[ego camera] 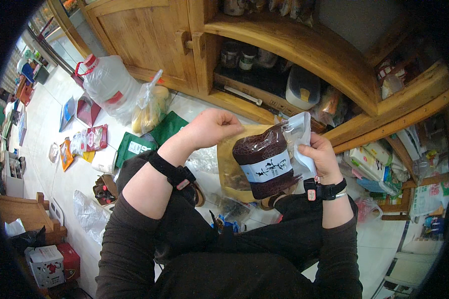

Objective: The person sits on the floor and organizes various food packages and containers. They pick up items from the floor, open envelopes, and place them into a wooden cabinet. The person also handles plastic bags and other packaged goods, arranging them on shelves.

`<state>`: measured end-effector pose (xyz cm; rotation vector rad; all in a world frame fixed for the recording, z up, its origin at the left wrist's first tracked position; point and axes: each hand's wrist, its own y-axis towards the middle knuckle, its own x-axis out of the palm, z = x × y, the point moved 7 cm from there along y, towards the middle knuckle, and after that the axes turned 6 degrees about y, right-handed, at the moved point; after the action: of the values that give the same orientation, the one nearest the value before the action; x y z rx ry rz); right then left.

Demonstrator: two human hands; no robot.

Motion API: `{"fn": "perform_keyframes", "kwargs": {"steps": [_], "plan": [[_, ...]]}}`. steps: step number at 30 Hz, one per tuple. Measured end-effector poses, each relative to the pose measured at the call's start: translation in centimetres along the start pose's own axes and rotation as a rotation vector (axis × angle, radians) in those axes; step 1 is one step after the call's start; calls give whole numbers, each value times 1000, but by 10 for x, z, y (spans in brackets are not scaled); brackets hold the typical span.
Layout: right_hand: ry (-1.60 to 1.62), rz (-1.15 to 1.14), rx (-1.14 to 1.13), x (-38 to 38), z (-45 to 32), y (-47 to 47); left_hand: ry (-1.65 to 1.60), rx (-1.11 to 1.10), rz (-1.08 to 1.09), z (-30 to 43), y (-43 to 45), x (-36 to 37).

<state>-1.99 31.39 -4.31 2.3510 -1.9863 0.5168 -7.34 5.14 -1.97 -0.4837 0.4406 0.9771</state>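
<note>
My right hand [320, 155] grips the clear and white top end of a plastic pouch [262, 144]. The pouch is dark brown-purple, with a pale band that bears writing. Behind it is a tan kraft paper bag [226, 168] with a see-through panel. At the upper left edge of this bag, the thumb and fingers of my left hand [215, 129] pinch together. Whether the pouch overlaps the bag or sits partly inside it, I cannot tell. Both hands are above my knees, before a wooden cabinet.
A large water bottle [110, 86] and a bag of yellow food [149, 110] stand by the cabinet door [146, 41]. Green pouches [133, 145] and snack packets [91, 138] lie on the tiled floor to the left. A lidded container [303, 88] sits in the cabinet shelf.
</note>
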Motion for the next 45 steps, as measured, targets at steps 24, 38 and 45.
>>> {"fn": "perform_keyframes", "kwargs": {"steps": [24, 38, 45], "plan": [[-654, -77, -396, 13, -49, -21, -242, 36, -369, 3, -13, 30], [-655, -131, -437, 23, -55, -27, -112, 90, -365, 17, -17, 39], [-670, -156, -422, 26, -54, -29, -146, 265, -388, 28, -20, 41]]}}
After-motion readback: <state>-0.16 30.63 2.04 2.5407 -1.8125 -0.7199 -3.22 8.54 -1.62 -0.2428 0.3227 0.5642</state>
